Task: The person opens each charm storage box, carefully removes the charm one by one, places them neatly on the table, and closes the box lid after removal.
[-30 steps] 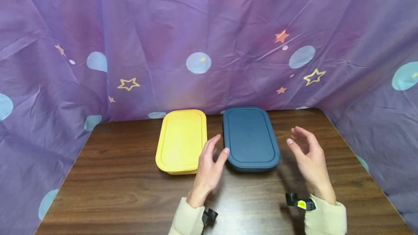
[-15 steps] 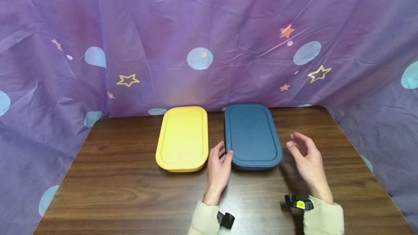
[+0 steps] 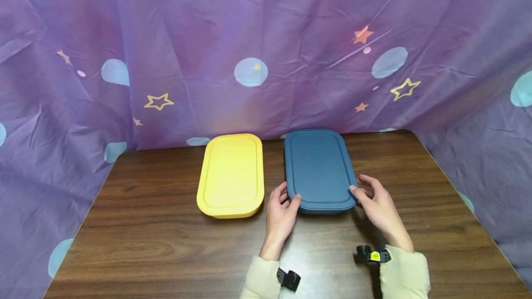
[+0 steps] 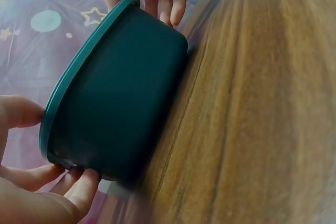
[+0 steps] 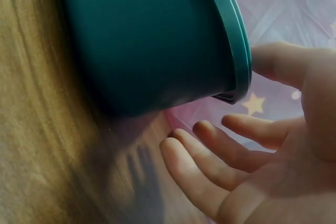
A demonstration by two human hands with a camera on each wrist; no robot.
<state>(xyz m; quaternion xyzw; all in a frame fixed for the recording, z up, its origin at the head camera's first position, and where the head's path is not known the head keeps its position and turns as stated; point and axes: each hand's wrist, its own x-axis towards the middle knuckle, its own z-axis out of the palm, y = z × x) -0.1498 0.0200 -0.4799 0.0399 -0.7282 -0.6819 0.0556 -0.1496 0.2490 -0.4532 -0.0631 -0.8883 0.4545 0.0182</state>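
A dark blue lidded food container (image 3: 320, 167) lies on the wooden table, its short end toward me. My left hand (image 3: 280, 216) holds its near left corner, thumb on the lid rim and fingers curled against the side wall, as the left wrist view shows on the container (image 4: 115, 87). At the near right corner is my right hand (image 3: 380, 209). Its thumb touches the lid's edge, while in the right wrist view the relaxed fingers (image 5: 194, 169) stand apart from the container (image 5: 147, 40). The lid is on.
To the left, a yellow lidded container (image 3: 232, 174) lies beside the blue one with a narrow gap between them. Behind both, a purple curtain (image 3: 216, 50) with stars and dots hangs at the back edge of the wooden table (image 3: 158, 234).
My left hand has moved right, from beside the yellow container to the blue one's near left corner. My right hand has come left to its near right corner. Both containers stay put.
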